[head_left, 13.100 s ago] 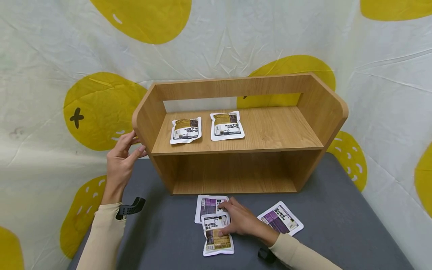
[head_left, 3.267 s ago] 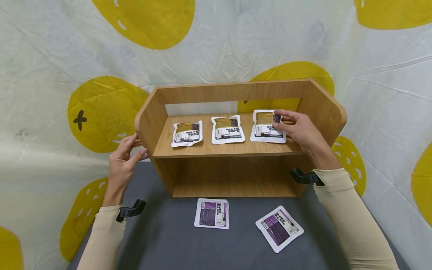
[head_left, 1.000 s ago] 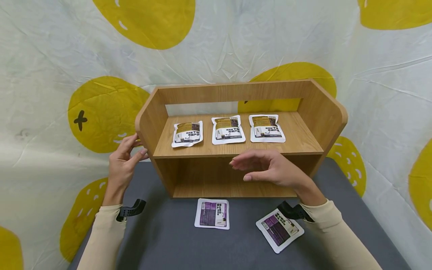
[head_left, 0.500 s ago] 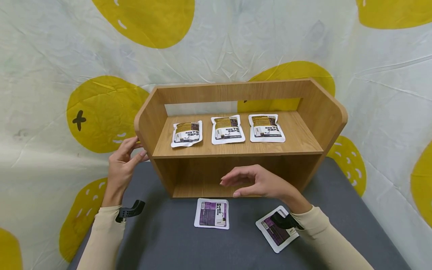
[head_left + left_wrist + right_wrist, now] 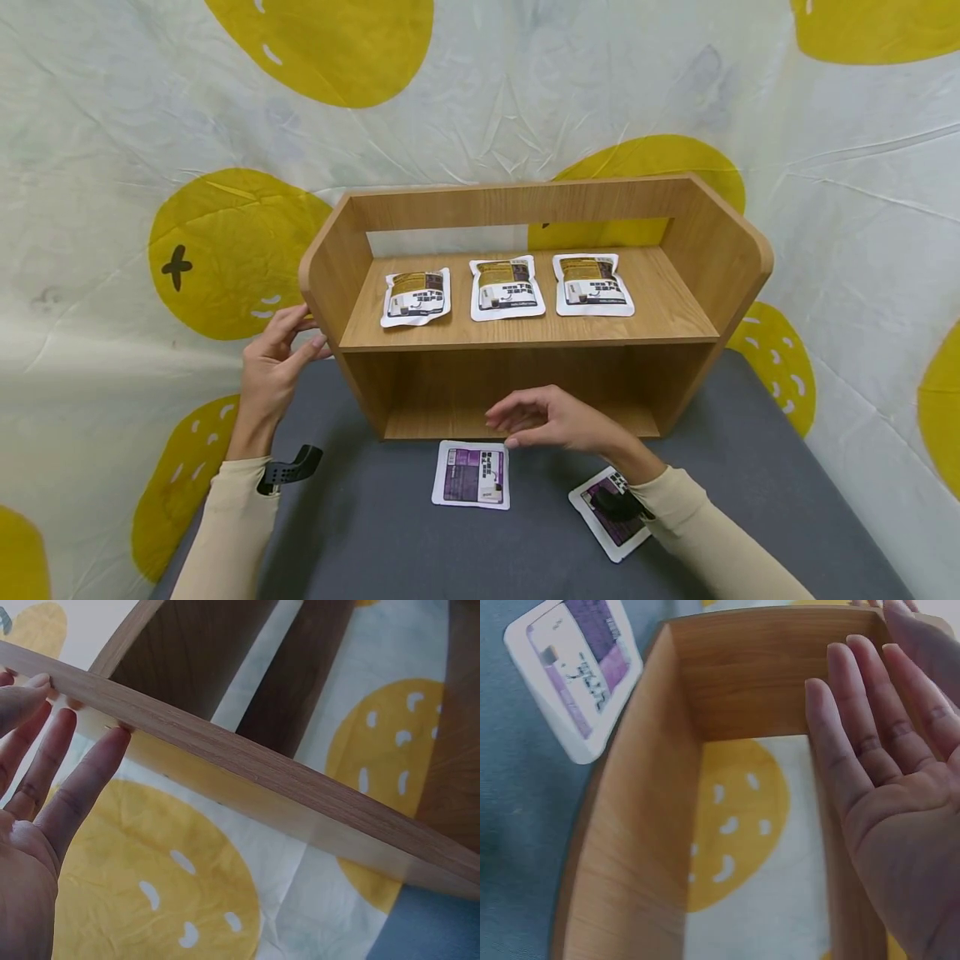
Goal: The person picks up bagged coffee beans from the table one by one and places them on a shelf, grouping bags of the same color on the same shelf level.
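Note:
My left hand [image 5: 272, 375] touches the outer left side panel of the wooden shelf [image 5: 645, 287]; in the left wrist view its fingers [image 5: 82, 784] are extended with their tips against the panel. My right hand [image 5: 562, 421] hovers in front of the lower compartment, relaxed and holding nothing. Just left of and below its thumb lies a white pouch with a purple label [image 5: 471, 475] on the table. A second purple-labelled pouch [image 5: 617, 533] lies tilted, partly hidden under the right wrist. Three gold-labelled pouches sit in a row on the upper board: left [image 5: 416, 297], middle [image 5: 507, 288], right [image 5: 592, 285].
The shelf's lower compartment [image 5: 450, 400] opens toward me, behind the purple pouches. A dark grey table [image 5: 360, 533] carries everything. Behind stands a white cloth [image 5: 480, 100] printed with yellow shapes.
A third gold-labelled pouch has gone from the table to the upper board's right part. My right hand released it and has moved down and left toward the left purple pouch. The left hand stays put.

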A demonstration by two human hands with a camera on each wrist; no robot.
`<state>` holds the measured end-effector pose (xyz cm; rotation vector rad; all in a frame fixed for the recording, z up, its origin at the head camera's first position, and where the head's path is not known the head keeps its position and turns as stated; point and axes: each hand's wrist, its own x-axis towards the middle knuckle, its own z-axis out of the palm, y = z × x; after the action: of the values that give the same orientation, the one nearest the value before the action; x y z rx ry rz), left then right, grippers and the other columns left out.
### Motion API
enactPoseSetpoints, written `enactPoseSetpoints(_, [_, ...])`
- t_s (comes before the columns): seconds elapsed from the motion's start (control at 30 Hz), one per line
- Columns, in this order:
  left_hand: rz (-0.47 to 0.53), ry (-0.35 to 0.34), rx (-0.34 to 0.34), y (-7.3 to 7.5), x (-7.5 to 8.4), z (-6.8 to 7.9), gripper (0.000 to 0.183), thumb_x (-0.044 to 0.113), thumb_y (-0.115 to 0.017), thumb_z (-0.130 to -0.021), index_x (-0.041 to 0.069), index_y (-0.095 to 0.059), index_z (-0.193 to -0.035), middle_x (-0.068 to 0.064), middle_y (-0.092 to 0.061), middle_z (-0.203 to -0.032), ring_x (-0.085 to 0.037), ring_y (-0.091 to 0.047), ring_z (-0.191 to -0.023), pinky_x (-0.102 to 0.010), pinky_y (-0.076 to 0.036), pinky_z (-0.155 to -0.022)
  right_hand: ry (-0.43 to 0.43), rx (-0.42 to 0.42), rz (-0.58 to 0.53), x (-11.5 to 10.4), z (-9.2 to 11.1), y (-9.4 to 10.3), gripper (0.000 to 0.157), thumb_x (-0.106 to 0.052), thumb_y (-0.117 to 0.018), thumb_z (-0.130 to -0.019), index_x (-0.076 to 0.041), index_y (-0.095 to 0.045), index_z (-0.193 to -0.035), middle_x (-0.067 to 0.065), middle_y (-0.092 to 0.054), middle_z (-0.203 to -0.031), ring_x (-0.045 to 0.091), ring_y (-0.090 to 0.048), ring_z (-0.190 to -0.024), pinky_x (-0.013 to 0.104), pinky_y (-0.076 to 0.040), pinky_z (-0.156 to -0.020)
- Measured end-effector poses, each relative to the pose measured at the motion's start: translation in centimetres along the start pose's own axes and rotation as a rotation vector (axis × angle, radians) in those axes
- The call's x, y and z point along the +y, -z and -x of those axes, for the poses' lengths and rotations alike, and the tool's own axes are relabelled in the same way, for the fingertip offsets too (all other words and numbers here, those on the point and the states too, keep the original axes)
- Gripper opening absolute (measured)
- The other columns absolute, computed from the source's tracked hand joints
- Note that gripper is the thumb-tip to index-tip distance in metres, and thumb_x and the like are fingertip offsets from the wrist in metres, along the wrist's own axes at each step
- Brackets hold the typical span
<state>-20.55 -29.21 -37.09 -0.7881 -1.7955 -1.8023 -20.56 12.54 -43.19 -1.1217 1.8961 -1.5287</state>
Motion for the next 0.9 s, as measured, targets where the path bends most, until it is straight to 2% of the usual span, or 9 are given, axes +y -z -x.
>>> enactPoseSetpoints(0.13, [-0.004, 0.002, 0.002, 0.0, 0.0, 0.0, 0.055, -0.028, -0.055, -0.088, -0.015, -0.049, -0.141, -0.020, -0.055, -0.131, -0.026, -0.061, -0.114, -0.036, -0.064, -0.076, -0.014, 0.004, -0.009, 1.3, -0.2, -0.3, 0.042, -0.006, -0.074, -0.093, 0.004, -0.062, -0.132, 0.014, -0.069, -0.124, 0.044, -0.065, -0.113, 0.051, -0.057, -0.100])
enactPoseSetpoints(0.3, [-0.003, 0.004, 0.007, -0.1, 0.2, -0.1, 0.055, -0.028, -0.055, -0.088, -0.015, -0.049, -0.141, -0.019, -0.056, -0.130, -0.026, -0.062, -0.114, -0.035, -0.065, -0.076, -0.061, 0.015, -0.020, 2.6, -0.3, -0.6, 0.044, -0.005, -0.074, -0.093, 0.007, -0.060, -0.133, 0.025, -0.065, -0.126, 0.045, -0.064, -0.115, 0.043, -0.058, -0.101])
enactPoseSetpoints(0.43, [-0.007, 0.006, 0.008, -0.1, 0.2, -0.1, 0.055, -0.028, -0.055, -0.088, -0.015, -0.049, -0.141, -0.019, -0.056, -0.130, -0.025, -0.062, -0.114, -0.035, -0.064, -0.076, -0.092, 0.016, -0.039, 3.4, -0.3, -0.9, 0.045, -0.006, -0.074, -0.093, 0.006, -0.060, -0.133, 0.030, -0.063, -0.128, 0.051, -0.060, -0.117, 0.040, -0.058, -0.101])
enactPoseSetpoints(0.67, [0.004, 0.003, 0.005, 0.0, 0.1, 0.0, 0.055, -0.028, -0.054, -0.088, -0.015, -0.048, -0.141, -0.018, -0.056, -0.131, -0.025, -0.062, -0.115, -0.035, -0.065, -0.076, -0.130, 0.037, -0.048, 4.9, -0.5, -1.5, 0.045, -0.005, -0.075, -0.092, 0.006, -0.060, -0.133, 0.030, -0.062, -0.129, 0.044, -0.062, -0.119, 0.033, -0.059, -0.098])
enactPoseSetpoints(0.77, [0.007, 0.001, 0.003, 0.0, 0.0, 0.0, 0.055, -0.029, -0.054, -0.088, -0.016, -0.048, -0.141, -0.019, -0.055, -0.131, -0.026, -0.062, -0.115, -0.035, -0.065, -0.076, -0.145, 0.054, -0.049, 5.6, -0.6, -1.8, 0.047, -0.003, -0.075, -0.091, 0.008, -0.059, -0.133, 0.030, -0.062, -0.130, 0.043, -0.062, -0.120, 0.038, -0.058, -0.100])
enactPoseSetpoints(0.9, [0.016, -0.004, 0.002, 0.0, 0.0, 0.0, 0.055, -0.029, -0.054, -0.088, -0.017, -0.048, -0.141, -0.019, -0.055, -0.131, -0.026, -0.061, -0.114, -0.036, -0.064, -0.076, -0.154, 0.073, -0.046, 6.4, -0.7, -2.3, 0.045, 0.002, -0.075, -0.089, 0.006, -0.061, -0.131, 0.027, -0.063, -0.131, 0.046, -0.058, -0.124, 0.055, -0.052, -0.105])
